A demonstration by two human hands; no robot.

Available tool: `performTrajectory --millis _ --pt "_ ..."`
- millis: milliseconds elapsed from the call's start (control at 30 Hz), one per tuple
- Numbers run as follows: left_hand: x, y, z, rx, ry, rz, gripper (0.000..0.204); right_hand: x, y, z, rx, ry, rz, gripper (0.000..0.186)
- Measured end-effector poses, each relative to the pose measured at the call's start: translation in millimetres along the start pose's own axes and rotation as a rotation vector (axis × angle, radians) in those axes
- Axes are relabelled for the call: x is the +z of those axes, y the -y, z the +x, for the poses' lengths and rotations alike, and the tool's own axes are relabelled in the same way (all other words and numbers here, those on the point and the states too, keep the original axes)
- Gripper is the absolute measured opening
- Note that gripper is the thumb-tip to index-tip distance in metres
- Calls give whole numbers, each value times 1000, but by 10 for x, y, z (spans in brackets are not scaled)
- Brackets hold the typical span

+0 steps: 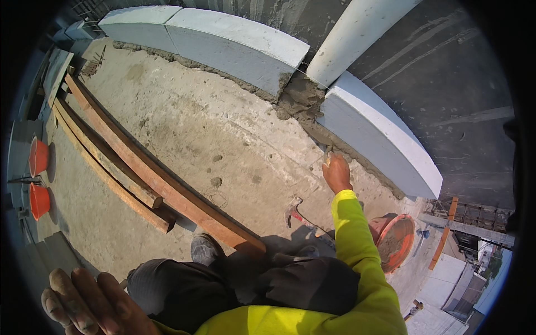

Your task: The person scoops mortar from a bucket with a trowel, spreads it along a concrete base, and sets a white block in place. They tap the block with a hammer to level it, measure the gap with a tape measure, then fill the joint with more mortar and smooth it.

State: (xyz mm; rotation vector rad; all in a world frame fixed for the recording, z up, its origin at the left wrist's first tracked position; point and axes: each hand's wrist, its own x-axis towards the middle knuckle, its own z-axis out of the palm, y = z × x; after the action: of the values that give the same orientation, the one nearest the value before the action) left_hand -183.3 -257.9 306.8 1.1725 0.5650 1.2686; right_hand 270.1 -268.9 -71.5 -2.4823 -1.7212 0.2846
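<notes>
My right hand (337,173) reaches forward in a yellow sleeve, closed around a small pale-handled tool (328,158). The tool's far end is too small to make out. It is at the foot of a light grey block (379,134), beside a strip of wet mortar (352,152). More mortar (301,97) fills the gap between this block and the long block (229,47) to its left. At the lower left my left hand (92,306) is raised with its fingers extended, holding nothing. A claw hammer (292,212) lies on the concrete near my knees.
An orange bucket of mortar (395,241) stands right of my right arm. Long timber beams (162,173) run along the left, with two orange buckets (39,201) beyond. A pale round column (352,42) rises behind the gap, against a dark wall (446,84).
</notes>
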Motion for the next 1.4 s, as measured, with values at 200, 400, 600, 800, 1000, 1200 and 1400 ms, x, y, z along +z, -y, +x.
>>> performTrajectory --millis 200,400,600,800,1000,1200,1400 --pt "27 16 -49 -7 -27 4 32 76 152 87 14 -199 69 48" --pt "55 8 -27 -13 -66 4 30 -222 258 100 -66 -371 145 43" --pt "156 191 -77 210 -394 127 13 -746 438 203 -116 -270 276 38" --pt "131 200 -123 215 -405 110 14 -1110 513 135 179 -8 622 44" --pt "51 26 -115 106 -288 50 17 -741 594 -148 95 -213 768 37" --pt "44 -26 -77 71 -180 32 21 -349 642 46 -76 41 340 36" --pt "-1 -125 -107 -35 -43 35 28 21 766 257 -154 53 66 36"
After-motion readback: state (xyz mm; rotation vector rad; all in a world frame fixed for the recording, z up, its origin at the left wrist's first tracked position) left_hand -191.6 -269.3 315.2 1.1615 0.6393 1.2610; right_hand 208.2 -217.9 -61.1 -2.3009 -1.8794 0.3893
